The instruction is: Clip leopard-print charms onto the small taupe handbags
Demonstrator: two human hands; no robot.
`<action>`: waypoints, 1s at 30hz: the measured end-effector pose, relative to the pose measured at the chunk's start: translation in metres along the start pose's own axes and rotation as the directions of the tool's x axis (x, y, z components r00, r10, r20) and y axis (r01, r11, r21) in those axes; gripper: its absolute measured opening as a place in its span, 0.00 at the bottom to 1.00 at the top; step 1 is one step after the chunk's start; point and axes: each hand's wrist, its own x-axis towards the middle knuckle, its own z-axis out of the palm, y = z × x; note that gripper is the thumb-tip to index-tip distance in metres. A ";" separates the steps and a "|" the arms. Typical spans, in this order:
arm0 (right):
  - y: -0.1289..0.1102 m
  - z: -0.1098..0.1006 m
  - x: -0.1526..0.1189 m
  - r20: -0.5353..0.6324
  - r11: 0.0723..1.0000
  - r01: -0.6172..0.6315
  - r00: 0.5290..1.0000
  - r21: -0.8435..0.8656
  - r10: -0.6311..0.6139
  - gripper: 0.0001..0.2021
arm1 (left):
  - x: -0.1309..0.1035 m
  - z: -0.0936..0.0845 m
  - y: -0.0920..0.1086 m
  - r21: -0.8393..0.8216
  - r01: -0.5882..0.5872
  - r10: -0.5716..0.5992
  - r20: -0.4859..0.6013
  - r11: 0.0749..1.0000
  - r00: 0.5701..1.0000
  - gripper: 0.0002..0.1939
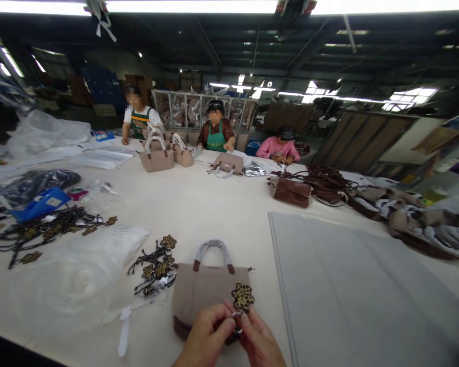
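A leopard-print flower charm point(243, 297) hangs between my hands, over the front of a taupe handbag point(210, 285). With fingers pinched, my left hand point(210, 329) grips the cord end of the charm near a small shiny ring. My right hand point(258, 334) pinches the same spot from the other side, just below the flower. The handbag stands upright with brown trim, and its handles point(213, 244) are wrapped in pale film. Left of the bag lies a small pile of similar flower charms point(156, 267) with black cords.
A clear plastic bag point(80, 280) and a white strip point(124, 331) lie at the left, beyond them more charms point(53, 227). A grey sheet point(348, 280) covers the right side. Co-workers point(216, 132) sit across the table point(214, 204) near handbags point(156, 155) and a brown bag point(290, 192).
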 end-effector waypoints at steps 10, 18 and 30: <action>-0.042 -0.036 -0.016 0.321 0.447 0.556 0.805 -0.700 -0.499 0.25 | -0.004 0.016 0.006 -0.105 0.066 -0.067 -0.009 0.992 0.998 0.20; -0.049 -0.032 -0.005 0.402 0.551 0.563 0.826 -0.616 -0.394 0.10 | -0.010 0.019 0.010 -0.157 0.094 -0.098 -0.018 0.983 0.995 0.26; -0.039 -0.014 -0.020 0.235 0.635 0.486 0.867 -0.601 -0.440 0.07 | -0.013 0.012 0.004 -0.332 0.100 -0.102 0.011 0.938 0.995 0.24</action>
